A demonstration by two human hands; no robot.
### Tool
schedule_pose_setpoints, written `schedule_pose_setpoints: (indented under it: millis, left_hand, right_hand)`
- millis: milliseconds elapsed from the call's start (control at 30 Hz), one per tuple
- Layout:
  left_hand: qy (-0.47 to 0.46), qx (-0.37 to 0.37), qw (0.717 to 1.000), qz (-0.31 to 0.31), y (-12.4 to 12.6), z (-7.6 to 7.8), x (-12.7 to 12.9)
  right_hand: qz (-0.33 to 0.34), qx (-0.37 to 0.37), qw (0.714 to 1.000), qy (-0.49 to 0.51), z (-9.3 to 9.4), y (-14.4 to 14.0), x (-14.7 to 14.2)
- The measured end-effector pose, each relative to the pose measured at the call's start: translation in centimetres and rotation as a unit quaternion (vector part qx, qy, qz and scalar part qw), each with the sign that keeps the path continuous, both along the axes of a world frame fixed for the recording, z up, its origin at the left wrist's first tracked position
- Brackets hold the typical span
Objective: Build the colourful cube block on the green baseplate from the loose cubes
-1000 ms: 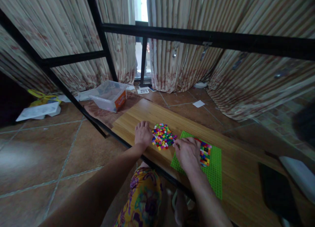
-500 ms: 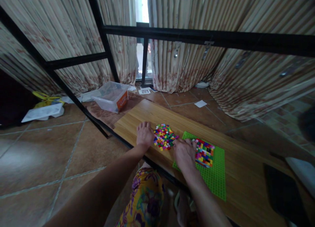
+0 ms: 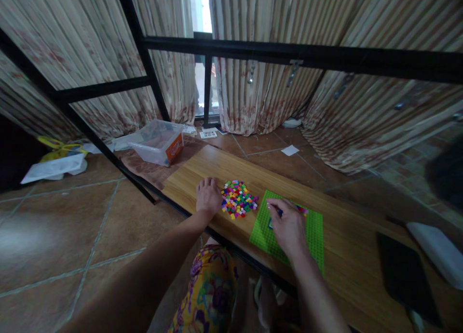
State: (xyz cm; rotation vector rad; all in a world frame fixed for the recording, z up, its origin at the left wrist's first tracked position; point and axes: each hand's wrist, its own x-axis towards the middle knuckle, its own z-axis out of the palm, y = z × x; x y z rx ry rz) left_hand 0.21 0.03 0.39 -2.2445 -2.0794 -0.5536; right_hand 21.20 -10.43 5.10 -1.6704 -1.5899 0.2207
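Note:
My left hand [image 3: 209, 195] rests on the wooden board at the left edge of a pile of small colourful building bricks [image 3: 239, 200]. Its fingers lie loosely bent on the surface, with nothing visible in them. Over the green studded baseplate [image 3: 314, 236] is my right hand [image 3: 289, 224], thumb and forefinger pinched together. Whatever sits between those fingertips is too small to make out. Beneath this hand, the block of multicoloured bricks on the baseplate is mostly hidden; a few bricks [image 3: 302, 210] show past the knuckles.
A clear plastic tub [image 3: 155, 142] with an orange label stands beyond the board's left end. A dark flat object [image 3: 407, 275] and a whitish one [image 3: 436, 251] lie to the right. A black metal rail [image 3: 253, 47] crosses in front of the curtains.
My right hand has moved right from the pile's edge to over the bricks on the baseplate, covering most of them. My left hand stays beside the pile. The view has shifted slightly.

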Motion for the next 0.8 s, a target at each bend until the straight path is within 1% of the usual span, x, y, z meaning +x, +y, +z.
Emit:
schedule_pose_setpoints:
  millis: [133,233,300,400,533,633,800]
  left_hand:
    - [0.001,0.003,1.0,0.0,0.1,-0.1,0.0]
    - [0.002,0.002,1.0,0.001,0.1,-0.1,-0.1]
    - [0.002,-0.004,1.0,0.0,0.2,-0.1,-0.1]
    - [0.001,-0.01,1.0,-0.001,0.2,-0.1,-0.1]
    - [-0.002,-0.005,1.0,-0.003,0.2,-0.1,-0.1]
    - [-0.002,-0.006,1.0,-0.002,0.2,0.0,-0.1]
    - [0.0,-0.007,1.0,0.001,0.2,-0.1,-0.1]
  right_hand:
    - [-0.099,-0.031,0.992,0.069,0.2,-0.7,3.0]
    - [-0.132,-0.034,0.987,0.081,-0.1,-0.8,4.7]
    - [-0.134,-0.021,0.988,0.076,-0.3,-0.7,5.2]
    - [-0.121,0.003,0.992,0.03,-0.7,-0.3,5.4]
    - [-0.135,0.03,0.99,-0.007,-1.5,0.2,5.5]
    - [-0.144,0.035,0.989,0.013,-2.0,0.3,5.7]
    - [-0.143,0.014,0.985,0.094,-2.6,0.7,5.9]
